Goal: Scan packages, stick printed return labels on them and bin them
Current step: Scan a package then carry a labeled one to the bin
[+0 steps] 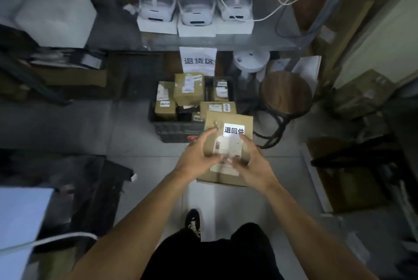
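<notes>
Holding a brown box (228, 150) in mid-air, both hands carry it from the sides in the head view: the left hand (199, 155) has its fingers curled around the left edge, the right hand (251, 162) grips the right edge with its thumb lying across the shipping label. A white return sticker (234, 129) sits at the box's far end. The long axis of the box runs from 6 to 12 o'clock, pointing straight at the black bin (174, 130) of parcels, which lies just beyond at 12 o'clock, slightly toward 11. Both hands look equally near; the drop probably needs a short push forward.
</notes>
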